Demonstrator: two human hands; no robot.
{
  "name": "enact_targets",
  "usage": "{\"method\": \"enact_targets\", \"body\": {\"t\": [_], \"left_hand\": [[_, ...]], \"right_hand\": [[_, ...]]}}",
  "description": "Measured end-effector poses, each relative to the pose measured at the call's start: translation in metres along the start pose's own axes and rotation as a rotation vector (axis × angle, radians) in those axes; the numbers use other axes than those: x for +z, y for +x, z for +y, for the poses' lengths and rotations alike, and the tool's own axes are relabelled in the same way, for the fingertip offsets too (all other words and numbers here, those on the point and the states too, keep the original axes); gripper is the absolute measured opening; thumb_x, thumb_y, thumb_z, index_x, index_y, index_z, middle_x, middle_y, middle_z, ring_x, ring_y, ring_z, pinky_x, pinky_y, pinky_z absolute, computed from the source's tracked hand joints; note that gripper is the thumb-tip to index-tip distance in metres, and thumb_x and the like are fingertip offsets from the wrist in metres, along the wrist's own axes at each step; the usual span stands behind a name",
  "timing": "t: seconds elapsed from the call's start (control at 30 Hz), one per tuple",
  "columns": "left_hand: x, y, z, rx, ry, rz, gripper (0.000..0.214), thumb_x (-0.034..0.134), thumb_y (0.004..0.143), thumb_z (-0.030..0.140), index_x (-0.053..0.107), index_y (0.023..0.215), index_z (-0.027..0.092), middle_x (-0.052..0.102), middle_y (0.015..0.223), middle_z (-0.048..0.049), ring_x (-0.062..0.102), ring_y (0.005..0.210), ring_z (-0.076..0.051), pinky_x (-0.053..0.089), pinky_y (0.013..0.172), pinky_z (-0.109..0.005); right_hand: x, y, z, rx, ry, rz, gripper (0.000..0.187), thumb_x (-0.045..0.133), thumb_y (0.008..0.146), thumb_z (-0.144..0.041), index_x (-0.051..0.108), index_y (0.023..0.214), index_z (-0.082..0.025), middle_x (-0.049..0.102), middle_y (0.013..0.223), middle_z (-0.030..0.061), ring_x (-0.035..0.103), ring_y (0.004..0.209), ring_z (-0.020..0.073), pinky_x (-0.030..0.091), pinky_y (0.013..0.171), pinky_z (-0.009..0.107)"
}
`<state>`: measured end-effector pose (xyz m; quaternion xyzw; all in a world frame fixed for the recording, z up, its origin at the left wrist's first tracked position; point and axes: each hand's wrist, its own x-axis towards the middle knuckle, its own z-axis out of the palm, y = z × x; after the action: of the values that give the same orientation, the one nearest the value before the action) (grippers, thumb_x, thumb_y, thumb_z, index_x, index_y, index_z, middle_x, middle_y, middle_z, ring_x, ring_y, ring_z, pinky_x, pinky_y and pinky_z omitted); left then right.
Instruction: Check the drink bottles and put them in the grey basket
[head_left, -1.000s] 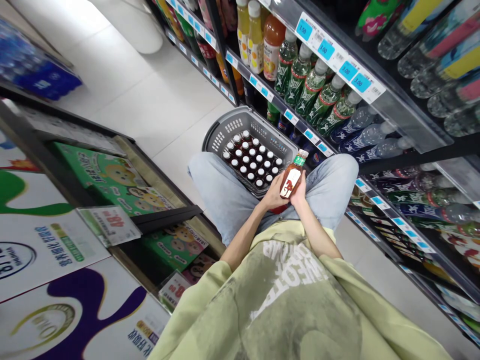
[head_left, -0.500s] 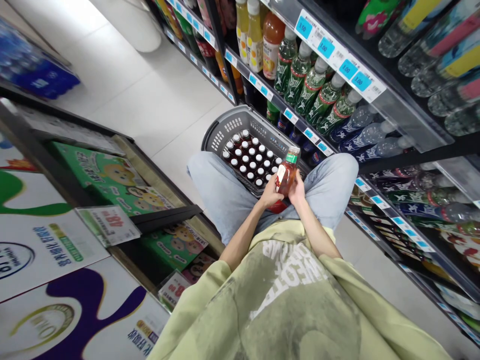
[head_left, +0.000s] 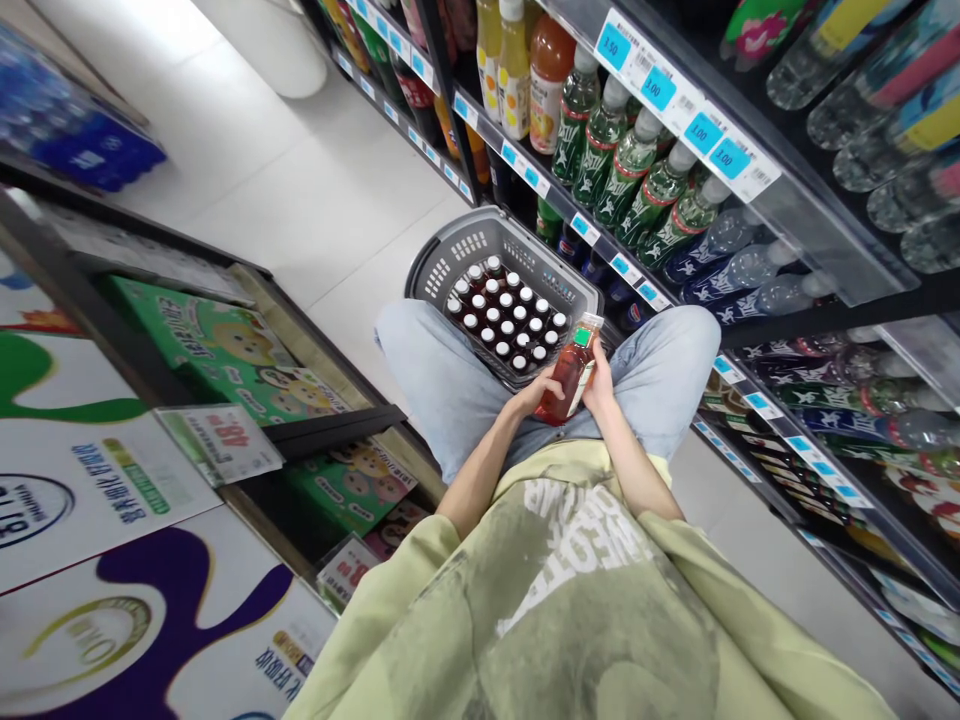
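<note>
A bottle (head_left: 574, 378) of reddish-brown drink, with a white cap and a green patch near its neck, is held tilted over my lap. My left hand (head_left: 538, 390) is closed around its lower left side. On the bottle's right side, my right hand (head_left: 599, 378) grips it near the label. Just beyond the bottle, a grey shopping basket (head_left: 442, 262) stands between my knees. Several dark bottles with white caps (head_left: 508, 327) stand upright in rows inside it. The held bottle covers the basket's near right corner.
Shelves of drinks line the right, with green-labelled bottles (head_left: 628, 165) and a price-tag strip (head_left: 694, 125) along the edge. To the left, a rack holds green cartons (head_left: 217, 345) and large white boxes (head_left: 97, 490). Blue-wrapped bottle packs (head_left: 82, 140) stand on the floor at the far left.
The bottle has turned in my hands, so its label now faces right and the plain red side faces me. It sits slightly lower and nearer my body.
</note>
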<state>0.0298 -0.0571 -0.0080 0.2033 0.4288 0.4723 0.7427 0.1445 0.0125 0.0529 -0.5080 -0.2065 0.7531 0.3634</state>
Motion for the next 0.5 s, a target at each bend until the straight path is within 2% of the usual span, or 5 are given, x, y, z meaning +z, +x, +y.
{"method": "enact_targets", "body": {"t": [0.13, 0.23, 0.33, 0.5], "left_hand": [[0.0, -0.005, 0.007, -0.099, -0.046, -0.064, 0.066, 0.075, 0.054, 0.03, 0.076, 0.117, 0.014, 0.082, 0.104, -0.0138, 0.077, 0.096, -0.04, 0.062, 0.095, -0.058], [0.005, -0.008, 0.013, -0.089, -0.045, -0.041, 0.066, 0.079, 0.055, 0.029, 0.076, 0.119, 0.016, 0.082, 0.106, -0.011, 0.076, 0.095, -0.035, 0.061, 0.092, -0.05], [0.013, -0.01, 0.015, -0.032, -0.044, 0.036, 0.066, 0.083, 0.057, 0.03, 0.074, 0.121, 0.017, 0.081, 0.11, -0.0084, 0.074, 0.1, -0.031, 0.06, 0.09, -0.042], [0.022, -0.015, 0.019, 0.019, 0.013, 0.055, 0.073, 0.092, 0.063, 0.041, 0.071, 0.128, 0.015, 0.078, 0.118, -0.0105, 0.072, 0.106, -0.029, 0.058, 0.095, -0.039]], "right_hand": [[0.004, -0.005, -0.004, 0.016, 0.015, -0.055, 0.059, 0.071, 0.091, -0.083, 0.071, 0.09, -0.023, 0.083, 0.091, 0.0064, 0.083, 0.096, 0.026, 0.068, 0.074, 0.033], [0.006, -0.002, -0.004, 0.038, 0.055, -0.034, 0.061, 0.072, 0.09, -0.084, 0.072, 0.089, -0.023, 0.083, 0.087, 0.0053, 0.083, 0.09, 0.0243, 0.068, 0.07, 0.031], [0.006, 0.005, -0.002, 0.068, 0.12, 0.023, 0.058, 0.076, 0.091, -0.081, 0.072, 0.089, -0.023, 0.08, 0.078, 0.002, 0.08, 0.074, 0.0208, 0.067, 0.066, 0.03], [0.001, 0.009, 0.002, 0.06, 0.194, 0.032, 0.052, 0.077, 0.093, -0.074, 0.072, 0.087, -0.022, 0.079, 0.075, -0.0006, 0.073, 0.061, 0.0165, 0.065, 0.063, 0.029]]}}
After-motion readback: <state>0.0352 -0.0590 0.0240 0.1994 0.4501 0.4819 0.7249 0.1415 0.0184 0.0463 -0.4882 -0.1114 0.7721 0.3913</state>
